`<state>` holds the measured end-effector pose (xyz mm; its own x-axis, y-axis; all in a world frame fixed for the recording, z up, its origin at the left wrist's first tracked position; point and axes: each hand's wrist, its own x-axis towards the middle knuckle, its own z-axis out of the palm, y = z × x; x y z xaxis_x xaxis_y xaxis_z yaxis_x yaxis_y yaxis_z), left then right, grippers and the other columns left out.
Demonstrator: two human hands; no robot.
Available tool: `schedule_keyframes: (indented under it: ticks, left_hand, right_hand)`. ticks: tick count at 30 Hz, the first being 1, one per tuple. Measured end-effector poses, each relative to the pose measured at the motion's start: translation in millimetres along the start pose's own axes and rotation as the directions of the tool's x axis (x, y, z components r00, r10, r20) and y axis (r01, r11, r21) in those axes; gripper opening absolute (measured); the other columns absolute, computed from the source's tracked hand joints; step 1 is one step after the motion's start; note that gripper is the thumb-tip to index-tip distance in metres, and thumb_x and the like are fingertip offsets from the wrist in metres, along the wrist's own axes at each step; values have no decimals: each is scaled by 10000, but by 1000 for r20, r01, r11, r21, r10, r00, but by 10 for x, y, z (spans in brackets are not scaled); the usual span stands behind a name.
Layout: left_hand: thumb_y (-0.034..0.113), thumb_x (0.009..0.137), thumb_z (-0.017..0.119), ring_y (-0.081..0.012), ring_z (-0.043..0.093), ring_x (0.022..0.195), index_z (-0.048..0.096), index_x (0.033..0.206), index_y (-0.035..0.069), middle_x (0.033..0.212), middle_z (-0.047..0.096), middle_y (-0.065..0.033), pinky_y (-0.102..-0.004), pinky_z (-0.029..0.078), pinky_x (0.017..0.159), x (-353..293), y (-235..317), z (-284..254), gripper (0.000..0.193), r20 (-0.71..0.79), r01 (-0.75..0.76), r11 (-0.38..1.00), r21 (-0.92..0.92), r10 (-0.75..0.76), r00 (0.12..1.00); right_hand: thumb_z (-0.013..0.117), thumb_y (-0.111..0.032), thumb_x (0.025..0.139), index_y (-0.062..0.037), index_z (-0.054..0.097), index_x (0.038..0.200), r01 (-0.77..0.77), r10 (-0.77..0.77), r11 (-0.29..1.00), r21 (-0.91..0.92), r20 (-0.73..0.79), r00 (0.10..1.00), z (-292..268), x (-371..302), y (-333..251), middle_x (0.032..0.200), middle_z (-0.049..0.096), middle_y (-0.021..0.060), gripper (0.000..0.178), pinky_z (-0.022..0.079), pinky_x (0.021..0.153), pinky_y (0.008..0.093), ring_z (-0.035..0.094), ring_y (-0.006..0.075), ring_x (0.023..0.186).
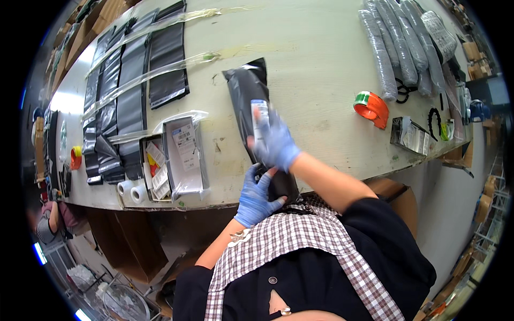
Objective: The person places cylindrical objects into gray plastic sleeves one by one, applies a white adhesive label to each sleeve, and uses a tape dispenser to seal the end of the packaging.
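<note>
A long black plastic package [243, 99], bulging, with a white-and-blue label [259, 109], stretches inward from the worktop [321, 96]'s near edge, far corners flared.

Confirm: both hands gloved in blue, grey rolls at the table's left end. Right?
Not quite: the head view shows the grey rolls at the right end of the table. The left hand and right hand are indeed gloved in blue.

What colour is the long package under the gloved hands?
The package is black, with a white-and-blue label; best seen in the head view.
</note>
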<state>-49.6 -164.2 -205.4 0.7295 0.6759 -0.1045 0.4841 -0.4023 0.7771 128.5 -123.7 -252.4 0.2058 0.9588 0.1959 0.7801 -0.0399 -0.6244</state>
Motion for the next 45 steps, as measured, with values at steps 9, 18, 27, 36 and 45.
schedule_keyframes:
  ticks: [9,18,27,36,45]
  left_hand:
    - [259,661,847,-429,409,1248,515,1291,100,1365,374,-264,-481,391,1042,310,183,-242,730,-216,-64,972,228,114,970]
    - [291,628,860,-420,379,1236,420,1380,153,1388,242,-241,-468,352,1095,305,223,194,882,-94,49,987,153,-35,995]
    - [216,662,848,-343,453,1163,496,1327,164,1280,326,-175,-424,424,1017,44,232,229,754,135,-39,999,3,38,990]
    - [162,773,825,-207,612,952,639,1091,41,1030,623,-92,-323,495,849,-160,515,271,388,182,-332,805,-491,468,865]
    - [80,921,672,-53,545,784,620,897,27,831,627,14,-228,470,723,-744,340,547,78,392,301,661,-687,-11,920]
  right_hand:
    - [680,-400,819,-87,437,1433,-168,68,929,-331,-292,954,-1272,-867,671,1523,254,304,731,240,1146,561,259,502,1386]
    - [775,-255,713,-53,538,1245,-468,508,634,-615,-125,852,-2367,-471,1553,1197,597,185,617,456,994,396,589,309,1094]
    - [755,-266,847,-90,620,989,-18,806,-186,982,163,570,-1934,-1662,180,933,673,82,264,560,783,407,665,239,860]
    - [693,-574,833,-53,512,1206,55,822,-401,915,332,463,-1364,-2268,-429,1100,595,143,666,565,803,554,652,398,907]
    - [631,-356,945,-13,450,1374,244,838,-407,880,253,484,-1137,-2685,-582,1283,571,179,579,410,1092,515,547,334,1211]
